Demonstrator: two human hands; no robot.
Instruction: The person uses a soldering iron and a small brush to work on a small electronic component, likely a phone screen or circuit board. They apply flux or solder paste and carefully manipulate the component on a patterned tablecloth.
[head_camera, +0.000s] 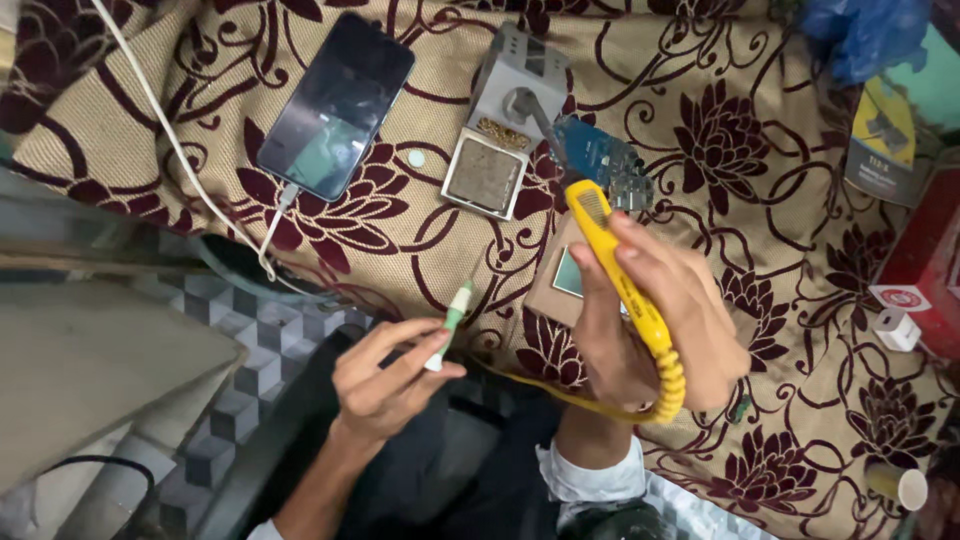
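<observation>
My right hand (650, 320) grips a yellow soldering iron (610, 250) by its handle; the dark tip points up toward a grey soldering stand (505, 120) with a sponge pad and brass wool. A blue circuit board (605, 165) lies just beside the iron's tip. My left hand (385, 375) pinches a thin white and green pen-like tool (450, 320), held upright over the cloth's edge. A small tan board with a square chip (565, 275) lies under my right hand, partly hidden.
A dark phone (335, 105) lies at upper left on the beige and maroon flowered cloth (760, 200), plugged into a white cable (190, 170). Boxes (885, 140), a red package (925, 260) and a white charger plug (897, 328) crowd the right edge. Patterned floor (240, 350) shows lower left.
</observation>
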